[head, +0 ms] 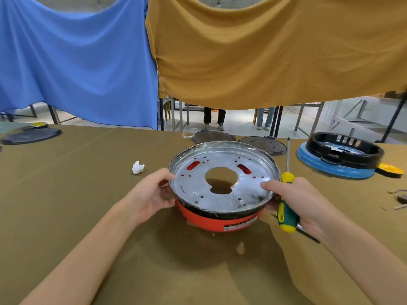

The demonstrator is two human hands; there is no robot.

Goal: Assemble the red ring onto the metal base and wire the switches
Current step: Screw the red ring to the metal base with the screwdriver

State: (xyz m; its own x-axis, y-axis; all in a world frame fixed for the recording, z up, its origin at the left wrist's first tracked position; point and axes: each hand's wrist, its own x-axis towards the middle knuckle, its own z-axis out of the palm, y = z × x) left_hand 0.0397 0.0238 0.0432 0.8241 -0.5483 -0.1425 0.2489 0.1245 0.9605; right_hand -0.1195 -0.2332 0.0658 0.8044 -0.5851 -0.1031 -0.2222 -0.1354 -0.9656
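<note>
A: What do the hands hold?
B: I see the left hand [152, 192] gripping the metal base [222, 177] sitting on the red ring [217, 219], mid-table [88, 194].
A: And the right?
B: The right hand [301, 199] holds the screwdriver [286, 194], shaft pointing to the far edge, thumb on the base.

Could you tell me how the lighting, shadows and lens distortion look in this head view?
Head view: a dark shadow pools on the table below the red ring; soft glare whitens the metal base; wide-angle distortion bows the table's far edge and stretches both forearms; focus stays fairly sharp.
</note>
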